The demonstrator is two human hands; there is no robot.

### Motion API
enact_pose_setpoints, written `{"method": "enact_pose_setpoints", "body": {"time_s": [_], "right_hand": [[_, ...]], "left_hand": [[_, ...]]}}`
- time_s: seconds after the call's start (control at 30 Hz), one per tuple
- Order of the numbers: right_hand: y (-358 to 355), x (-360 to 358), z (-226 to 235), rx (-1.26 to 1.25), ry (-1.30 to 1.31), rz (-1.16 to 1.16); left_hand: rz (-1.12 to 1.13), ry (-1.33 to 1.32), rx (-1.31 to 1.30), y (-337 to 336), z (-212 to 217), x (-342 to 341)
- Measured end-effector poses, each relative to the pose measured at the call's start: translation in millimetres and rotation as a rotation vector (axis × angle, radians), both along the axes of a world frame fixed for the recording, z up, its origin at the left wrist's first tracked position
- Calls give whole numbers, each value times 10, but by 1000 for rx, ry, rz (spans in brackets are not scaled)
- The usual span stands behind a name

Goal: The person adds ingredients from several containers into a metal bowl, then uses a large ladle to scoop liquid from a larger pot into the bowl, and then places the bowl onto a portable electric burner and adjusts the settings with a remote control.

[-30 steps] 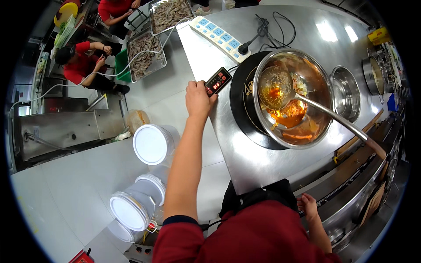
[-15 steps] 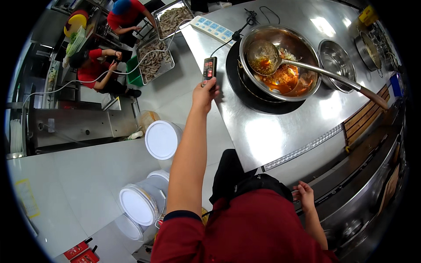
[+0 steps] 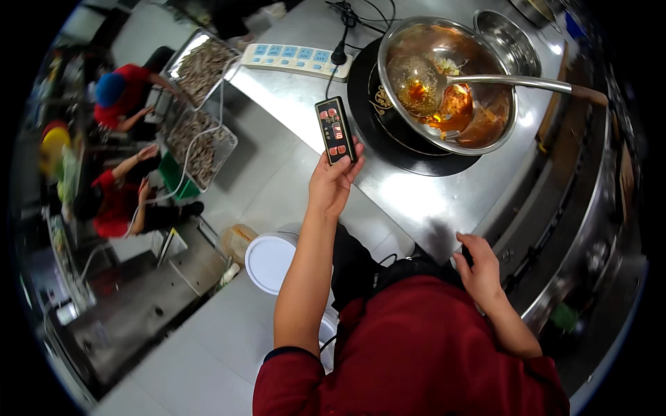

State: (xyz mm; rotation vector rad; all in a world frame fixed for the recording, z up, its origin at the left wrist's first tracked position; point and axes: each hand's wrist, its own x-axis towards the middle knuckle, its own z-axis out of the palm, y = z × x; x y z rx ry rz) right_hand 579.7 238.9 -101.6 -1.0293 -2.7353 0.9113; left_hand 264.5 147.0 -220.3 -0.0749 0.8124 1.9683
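A view looking down from a person's head in a kitchen. The left hand reaches forward with the arm stretched out, its grip closed around the lower end of a small black control unit with red buttons; the unit is held upright just over the near edge of a steel bench. Just beside the unit, on the bench, sits a round black induction cooker carrying a wide steel wok. Inside the wok lies orange-red sauce with food, and a long-handled steel ladle rests in it, its bowl in the sauce and its handle running off to the right. A smaller empty steel bowl stands behind the wok. A white power strip with blue switches lies at the bench's far left edge, with a black cable plugged in. The right hand rests low at the bench's front edge, fingers loosely curled and holding nothing. On the floor to the left stands a white lidded bucket. Further left, people in red tops work beside metal trays of food
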Motion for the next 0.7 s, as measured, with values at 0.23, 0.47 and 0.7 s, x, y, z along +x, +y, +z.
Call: {"method": "enact_pose_setpoints", "body": {"time_s": [0.23, 0.47, 0.7], "right_hand": [[-602, -1234, 44, 17, -54, -36], [-584, -2382, -227, -191, 277, -345], [-423, -2882, -463, 66, 270, -254]], "left_hand": [[-69, -232, 64, -51, 124, -252], [-193, -272, 85, -8, 380, -482], [-316, -306, 60, -134, 365, -672]]}}
